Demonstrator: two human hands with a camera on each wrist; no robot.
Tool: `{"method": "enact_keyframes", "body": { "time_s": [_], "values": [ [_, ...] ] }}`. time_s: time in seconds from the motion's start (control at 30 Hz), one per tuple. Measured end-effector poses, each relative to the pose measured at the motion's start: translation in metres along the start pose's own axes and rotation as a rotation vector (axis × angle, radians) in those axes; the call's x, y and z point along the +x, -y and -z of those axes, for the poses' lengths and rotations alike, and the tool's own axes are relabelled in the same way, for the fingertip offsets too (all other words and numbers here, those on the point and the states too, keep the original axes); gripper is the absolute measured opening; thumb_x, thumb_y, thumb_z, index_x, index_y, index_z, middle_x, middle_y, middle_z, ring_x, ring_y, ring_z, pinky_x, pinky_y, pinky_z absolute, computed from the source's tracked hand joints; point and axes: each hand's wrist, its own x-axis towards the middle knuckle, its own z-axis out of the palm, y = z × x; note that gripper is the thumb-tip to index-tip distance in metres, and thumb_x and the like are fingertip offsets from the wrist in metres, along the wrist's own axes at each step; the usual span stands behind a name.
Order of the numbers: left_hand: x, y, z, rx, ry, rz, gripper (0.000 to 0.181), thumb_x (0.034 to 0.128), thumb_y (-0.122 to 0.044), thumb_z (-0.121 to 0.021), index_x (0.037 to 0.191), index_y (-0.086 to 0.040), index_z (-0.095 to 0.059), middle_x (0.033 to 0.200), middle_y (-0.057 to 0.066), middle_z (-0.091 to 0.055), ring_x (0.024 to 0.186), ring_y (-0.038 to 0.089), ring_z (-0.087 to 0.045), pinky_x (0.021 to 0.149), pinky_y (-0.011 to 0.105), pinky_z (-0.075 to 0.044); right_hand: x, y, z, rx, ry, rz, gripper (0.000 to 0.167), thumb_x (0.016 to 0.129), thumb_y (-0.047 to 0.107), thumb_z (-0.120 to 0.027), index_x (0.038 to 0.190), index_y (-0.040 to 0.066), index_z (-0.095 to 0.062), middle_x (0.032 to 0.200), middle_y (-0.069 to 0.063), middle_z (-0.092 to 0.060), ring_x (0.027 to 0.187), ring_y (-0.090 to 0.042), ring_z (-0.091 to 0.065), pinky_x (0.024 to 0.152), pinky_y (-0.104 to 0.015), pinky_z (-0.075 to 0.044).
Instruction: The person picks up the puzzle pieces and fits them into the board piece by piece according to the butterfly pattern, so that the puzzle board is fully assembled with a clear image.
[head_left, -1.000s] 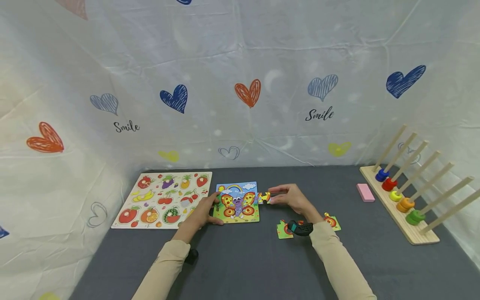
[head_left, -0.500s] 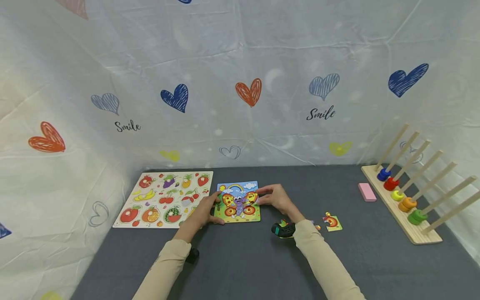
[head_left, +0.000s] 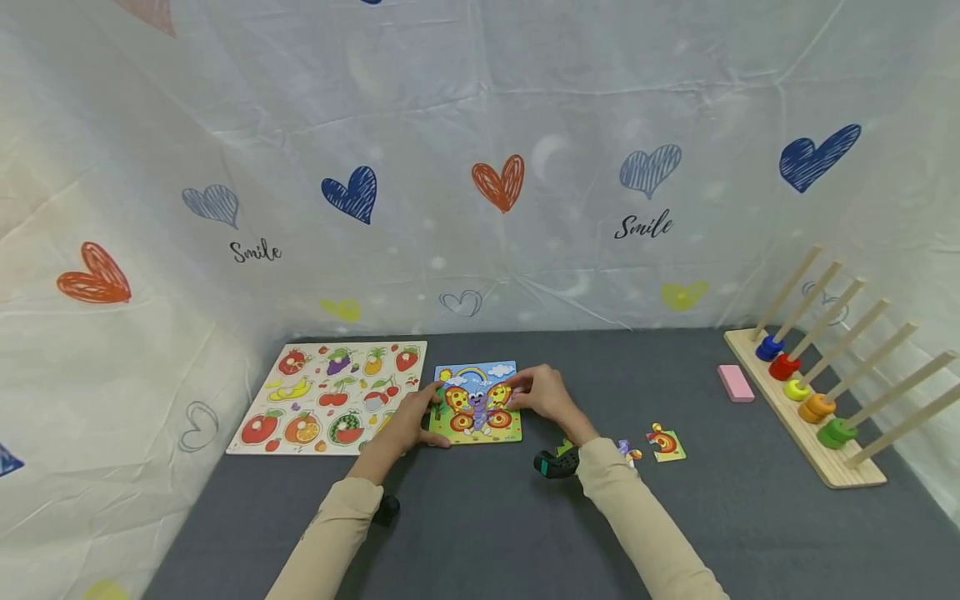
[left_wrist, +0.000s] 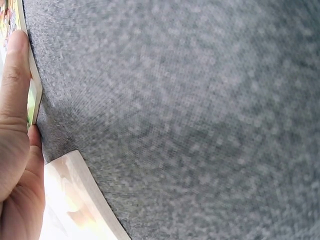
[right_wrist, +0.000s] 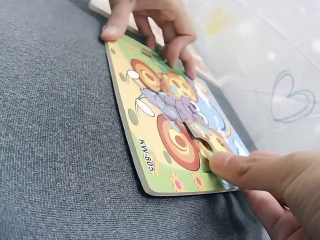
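Note:
A square butterfly puzzle board lies on the dark table. My left hand grips its left side, the thumb at the near left corner and the fingers along the edge. Over the board's right part, my right hand pinches a yellow wing puzzle piece. In the right wrist view the thumb lies on this piece, and a dark gap shows beside it, so it is not flush there. The far fingers of the right hand are partly hidden. Loose puzzle pieces, including an orange and green one, lie near the right forearm.
A fruit puzzle board lies left of the butterfly board. On the right stands a wooden peg stand with coloured rings, beside a pink block. A white curtain with hearts hangs behind the table.
My right hand has moved left with the yellow puzzle piece, from beside the board to over its right wing area. The left hand has stayed on the board's left side.

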Motion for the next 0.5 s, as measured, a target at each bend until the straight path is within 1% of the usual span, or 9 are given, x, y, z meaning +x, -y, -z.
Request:
{"method": "enact_keyframes", "body": {
  "time_s": [0.1, 0.23, 0.27, 0.4, 0.5],
  "values": [
    [0.0000, 0.0001, 0.0002, -0.008, 0.001, 0.009, 0.096, 0.0627, -0.019, -0.090, 0.141, 0.004, -0.039, 0.117, 0.013, -0.057, 0.108, 0.034, -0.057, 0.095, 0.043, -0.048, -0.0006, -0.0023, 0.0009, 0.006, 0.025, 0.014, 0.033, 0.073, 0.007, -0.083, 0.104, 0.001, -0.074, 0.080, -0.004, -0.070, 0.071, -0.011, -0.062, 0.064, -0.026, -0.050],
    [-0.0005, -0.0007, 0.0003, -0.021, 0.006, 0.008, 0.095, 0.0632, -0.018, -0.090, 0.141, 0.005, -0.039, 0.117, 0.014, -0.057, 0.108, 0.034, -0.058, 0.094, 0.043, -0.048, -0.0013, -0.0046, 0.0040, 0.041, 0.063, -0.004, 0.037, 0.074, 0.005, -0.082, 0.109, 0.001, -0.071, 0.087, -0.009, -0.071, 0.075, -0.014, -0.065, 0.066, -0.027, -0.052],
    [-0.0007, -0.0008, 0.0004, -0.021, 0.006, 0.004, 0.095, 0.0633, -0.018, -0.090, 0.141, 0.005, -0.039, 0.117, 0.014, -0.057, 0.108, 0.034, -0.058, 0.094, 0.043, -0.048, -0.0016, -0.0050, 0.0049, 0.045, 0.069, 0.002, 0.038, 0.074, 0.004, -0.082, 0.110, 0.000, -0.071, 0.090, -0.011, -0.071, 0.075, -0.016, -0.066, 0.065, -0.028, -0.053],
    [-0.0018, -0.0004, 0.0008, -0.014, -0.003, -0.018, 0.096, 0.0631, -0.018, -0.090, 0.141, 0.006, -0.039, 0.117, 0.015, -0.057, 0.108, 0.035, -0.057, 0.094, 0.044, -0.048, -0.0016, -0.0053, 0.0078, 0.062, 0.074, 0.026, 0.036, 0.075, 0.001, -0.080, 0.109, -0.003, -0.070, 0.100, -0.016, -0.071, 0.078, -0.021, -0.068, 0.065, -0.031, -0.055],
    [-0.0020, 0.0001, 0.0013, -0.012, -0.007, -0.029, 0.096, 0.0631, -0.017, -0.090, 0.141, 0.007, -0.038, 0.117, 0.016, -0.057, 0.109, 0.035, -0.057, 0.095, 0.045, -0.047, -0.0012, -0.0044, 0.0083, 0.068, 0.076, 0.039, 0.034, 0.075, 0.001, -0.079, 0.108, -0.003, -0.070, 0.101, -0.017, -0.070, 0.079, -0.022, -0.069, 0.066, -0.031, -0.056]
  ]
}}
